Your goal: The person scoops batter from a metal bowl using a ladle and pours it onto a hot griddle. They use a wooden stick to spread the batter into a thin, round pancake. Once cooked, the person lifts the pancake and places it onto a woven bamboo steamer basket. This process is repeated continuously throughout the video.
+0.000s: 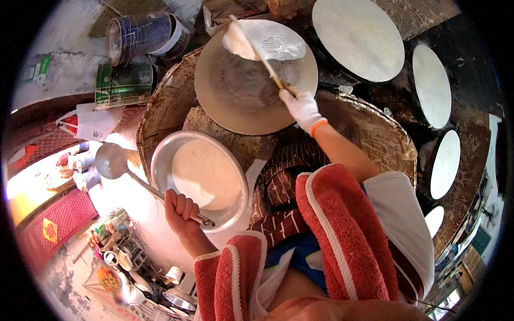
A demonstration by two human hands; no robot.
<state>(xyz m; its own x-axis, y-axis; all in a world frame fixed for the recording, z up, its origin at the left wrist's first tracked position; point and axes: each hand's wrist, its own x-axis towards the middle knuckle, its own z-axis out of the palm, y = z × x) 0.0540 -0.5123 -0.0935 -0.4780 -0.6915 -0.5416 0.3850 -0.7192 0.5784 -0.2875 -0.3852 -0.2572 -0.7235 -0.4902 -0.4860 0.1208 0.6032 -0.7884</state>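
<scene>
My right hand [303, 110], in a white glove with an orange cuff, grips the handle of a long, slim wooden spreading stick [257, 50]. The stick lies across a pale batter sheet [277, 40] at the far edge of a round griddle [241, 108]. Bare, my left hand [180, 210] is closed around the handle of a metal ladle [111, 160], whose bowl is out to the left of a metal basin [239, 176]. Pale, thick batter [204, 172] fills much of the basin, which stands just beyond my left hand.
Several more round plates, pale on top, run along the right, the largest [357, 38] beside the griddle. A worn curved rim [160, 100] surrounds the griddle and basin. Blue buckets [140, 36] and a green can [124, 86] stand at the upper left. A red towel [345, 224] hangs over my shoulders.
</scene>
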